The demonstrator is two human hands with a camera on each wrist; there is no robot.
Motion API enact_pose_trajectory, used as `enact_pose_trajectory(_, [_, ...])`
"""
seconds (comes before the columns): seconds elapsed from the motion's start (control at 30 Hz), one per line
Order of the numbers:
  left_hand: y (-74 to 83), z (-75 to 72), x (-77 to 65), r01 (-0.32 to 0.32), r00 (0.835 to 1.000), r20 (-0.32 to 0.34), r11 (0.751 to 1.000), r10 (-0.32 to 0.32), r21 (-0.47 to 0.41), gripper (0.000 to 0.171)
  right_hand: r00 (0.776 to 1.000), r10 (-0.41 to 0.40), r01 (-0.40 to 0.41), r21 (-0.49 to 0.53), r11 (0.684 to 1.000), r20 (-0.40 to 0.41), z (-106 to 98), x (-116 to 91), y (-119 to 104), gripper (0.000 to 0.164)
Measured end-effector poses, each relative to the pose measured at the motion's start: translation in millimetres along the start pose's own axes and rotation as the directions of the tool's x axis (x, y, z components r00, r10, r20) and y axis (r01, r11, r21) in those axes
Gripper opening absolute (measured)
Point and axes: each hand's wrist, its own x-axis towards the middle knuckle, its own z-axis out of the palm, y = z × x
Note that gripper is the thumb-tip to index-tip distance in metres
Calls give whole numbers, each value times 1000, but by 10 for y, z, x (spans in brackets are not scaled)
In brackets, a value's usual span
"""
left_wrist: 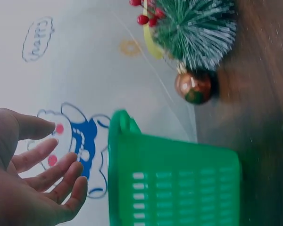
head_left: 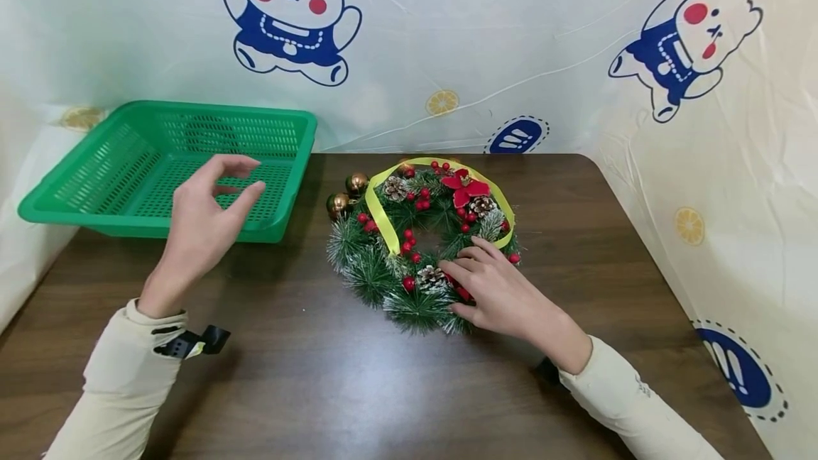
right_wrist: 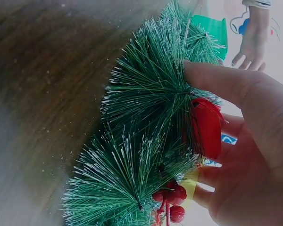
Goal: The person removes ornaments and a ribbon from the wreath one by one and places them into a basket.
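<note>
Christmas wreath, round and so without a long axis, lay on the wood-grain table, at three o'clock from the empty left hand, whose thumb and fingers stood wide apart, and at ten o'clock from the nearer right hand, which held its rim at five o'clock between thumb and fingers

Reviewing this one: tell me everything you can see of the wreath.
The wreath is a ring of green needles, probably plastic, many with whitish tips. It carries red berries, white-tipped pine cones, a red flower at the far right and, at its left edge, shiny copper-coloured baubles. A yellow ribbon loops over the top. The wreath lies flat on the dark wood-look table, right of the green basket. The right hand grips its near right edge.
</note>
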Motion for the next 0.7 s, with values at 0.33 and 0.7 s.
enact_pose_trajectory(0.33, [200,152,-36,-63,994,83,998,65,-21,30,997,-30,32,26,999,-73,-22,-105,43,54])
enact_pose_trajectory(0.7, [240,420,-32,-41,978,199,992,64,-115,31,996,28,-21,84,996,-83,-29,-321,73,56])
